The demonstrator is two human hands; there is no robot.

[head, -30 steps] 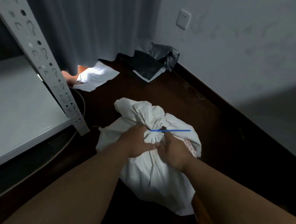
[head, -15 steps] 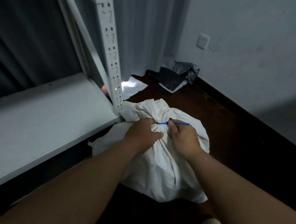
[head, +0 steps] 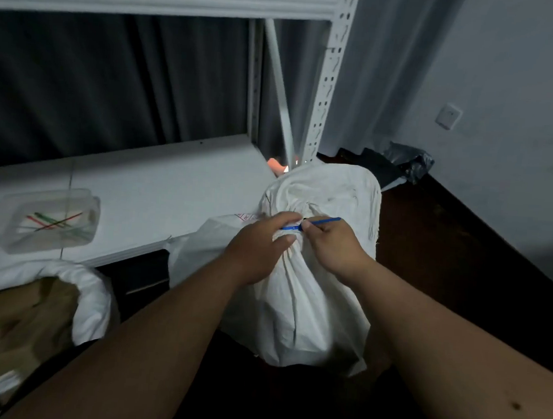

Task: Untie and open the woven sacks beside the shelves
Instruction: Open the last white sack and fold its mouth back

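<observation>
Near left there's an already-open sack (head: 76, 296), then the white woven sack (head: 305, 296) on the dark floor right of the shelf (head: 145, 193), neck cinched with a blue tie (head: 320, 223), left hand (head: 259, 244) gripping the neck, right hand (head: 334, 246) pinching the tie.

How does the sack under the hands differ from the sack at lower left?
The tied sack has its neck gathered and cinched by a blue tie; the open sack has its mouth rolled wide, showing brown parcels. Both hands work at the tied sack's neck, left hand and right hand; nothing touches the open sack. Both are white.
</observation>
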